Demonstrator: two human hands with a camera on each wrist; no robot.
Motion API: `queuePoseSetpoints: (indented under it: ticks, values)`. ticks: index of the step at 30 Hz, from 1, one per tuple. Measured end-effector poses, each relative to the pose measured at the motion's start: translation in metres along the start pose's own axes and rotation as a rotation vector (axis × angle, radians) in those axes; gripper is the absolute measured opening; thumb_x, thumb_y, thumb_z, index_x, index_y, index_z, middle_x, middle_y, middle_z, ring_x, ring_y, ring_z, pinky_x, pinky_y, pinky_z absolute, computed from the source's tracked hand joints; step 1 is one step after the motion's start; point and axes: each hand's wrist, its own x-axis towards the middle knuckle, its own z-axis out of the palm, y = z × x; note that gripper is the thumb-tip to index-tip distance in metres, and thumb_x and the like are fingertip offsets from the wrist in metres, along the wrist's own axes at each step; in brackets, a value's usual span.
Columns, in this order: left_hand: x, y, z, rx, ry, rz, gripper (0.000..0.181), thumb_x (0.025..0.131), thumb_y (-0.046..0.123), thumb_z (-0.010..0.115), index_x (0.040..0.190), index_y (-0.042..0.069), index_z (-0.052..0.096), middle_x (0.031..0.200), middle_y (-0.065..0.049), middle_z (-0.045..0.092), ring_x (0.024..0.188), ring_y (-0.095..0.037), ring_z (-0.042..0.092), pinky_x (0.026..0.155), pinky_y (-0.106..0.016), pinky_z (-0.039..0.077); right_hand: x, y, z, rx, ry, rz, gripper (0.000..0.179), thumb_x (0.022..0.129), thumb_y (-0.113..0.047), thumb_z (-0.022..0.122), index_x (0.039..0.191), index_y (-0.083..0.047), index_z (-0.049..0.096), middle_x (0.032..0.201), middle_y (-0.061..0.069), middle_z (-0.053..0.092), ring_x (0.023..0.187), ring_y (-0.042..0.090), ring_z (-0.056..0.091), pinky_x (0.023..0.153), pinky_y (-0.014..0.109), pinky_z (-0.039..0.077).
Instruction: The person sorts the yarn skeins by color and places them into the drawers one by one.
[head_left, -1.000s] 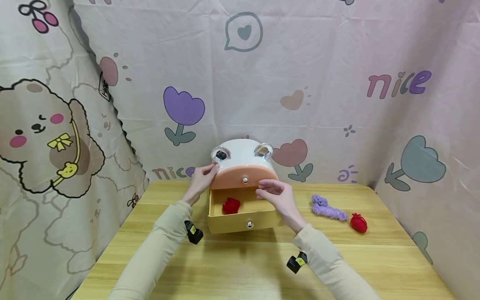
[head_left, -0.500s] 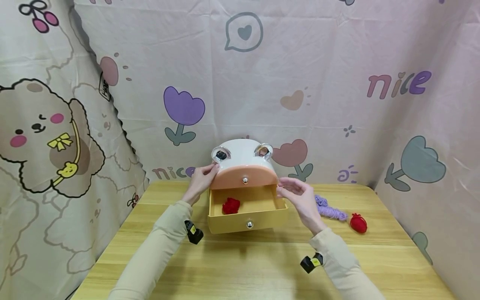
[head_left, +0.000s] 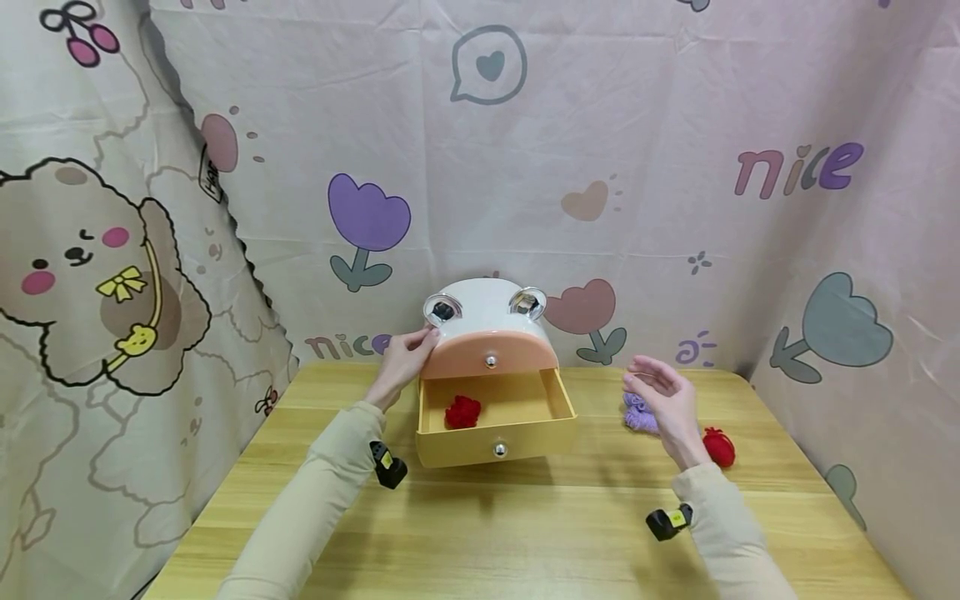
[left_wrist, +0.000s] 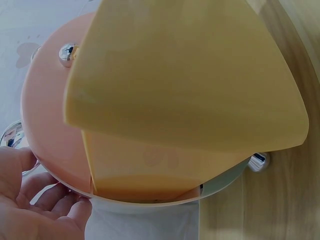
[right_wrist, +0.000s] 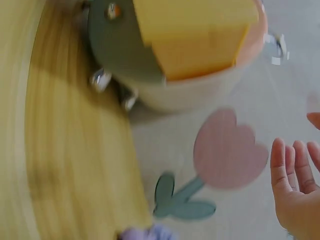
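Left hand [head_left: 401, 364] is reaching forward and grasping the side rim of the white box [head_left: 483, 302], thumb lying near its silver eye [head_left: 442, 309], fingers curling against the rim. Right hand [head_left: 669, 402] is hanging free in the air, holding nothing, fingers bending loosely, thumb standing apart; from the head view it is partly covering the purple yarn [head_left: 639, 415]. Cream sleeves [head_left: 315, 492] are angling inward.

The box is standing toward the back of the bench [head_left: 495, 542], its yellow drawer [head_left: 456, 451] jutting out below the peach front [head_left: 461, 356]. A red bundle [head_left: 462, 412] is lying inside the drawer, toward the left. A red ball [head_left: 720, 448] is resting right of the yarn.

Writing: "nice" is showing twice on the curtain [head_left: 495, 183], upper right and left of the box. Yellow labels are marking the black wrist cameras [head_left: 388, 467], lettering too small to read.
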Motion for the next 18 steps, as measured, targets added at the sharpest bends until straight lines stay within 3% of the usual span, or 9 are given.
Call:
queuePoseSetpoints:
  ticks: [9, 18]
  values:
    - [0.001, 0.0, 0.001, -0.004, 0.003, 0.005, 0.056, 0.105, 0.04, 0.052, 0.15, 0.007, 0.045, 0.159, -0.013, 0.042, 0.149, -0.035, 0.037, 0.122, -0.048, 0.035, 0.0, 0.016, -0.049, 0.062, 0.148, -0.019, 0.033, 0.088, 0.013, 0.067, 0.11, -0.011, 0.071, 0.095, -0.006, 0.076, 0.082, 0.005, 0.073, 0.075, 0.018, 0.06]
    - [-0.004, 0.003, 0.001, -0.003, 0.016, 0.018, 0.06, 0.103, 0.046, 0.052, 0.148, 0.007, 0.047, 0.158, -0.013, 0.043, 0.148, -0.038, 0.038, 0.12, -0.049, 0.037, -0.006, 0.026, -0.085, -0.007, 0.438, 0.084, 0.033, 0.082, 0.01, 0.075, 0.101, -0.018, 0.074, 0.087, -0.014, 0.075, 0.081, 0.0, 0.068, 0.073, 0.008, 0.055]
